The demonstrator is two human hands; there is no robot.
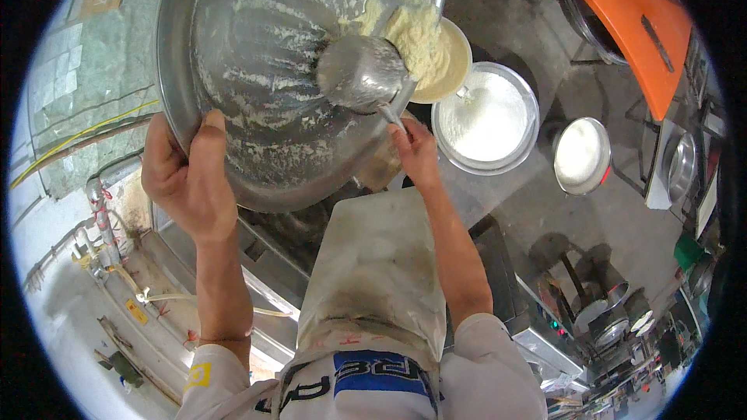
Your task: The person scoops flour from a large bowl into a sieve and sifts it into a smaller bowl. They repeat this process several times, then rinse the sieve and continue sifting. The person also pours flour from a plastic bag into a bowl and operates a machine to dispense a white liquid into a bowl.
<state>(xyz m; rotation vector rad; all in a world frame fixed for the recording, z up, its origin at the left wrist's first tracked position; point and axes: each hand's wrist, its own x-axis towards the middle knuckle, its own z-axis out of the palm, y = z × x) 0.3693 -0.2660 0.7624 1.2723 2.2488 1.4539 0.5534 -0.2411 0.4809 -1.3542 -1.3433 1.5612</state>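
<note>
My left hand (195, 178) grips the rim of a large, tilted metal bowl (257, 122), thumb inside and fingers outside. Pale residue streaks the bowl's inner wall. In my right hand (417, 151) is the handle of a round metal scoop (362, 73), whose cup rests near the bowl's lower right edge. Beside the scoop, a pale yellow, mash-like mass (417, 41) spans the bowl's edge and lies in a cream-coloured bowl (458, 67). Whether the scoop holds anything is hidden, as its underside faces me.
Right of the cream bowl stands a metal basin (531, 122) of white powder (484, 122). Farther right is a smaller container (582, 154) with white contents. An orange surface (642, 23) juts in at upper right. Pipes (102, 216) run along the left wall; a metal appliance (540, 350) sits lower right.
</note>
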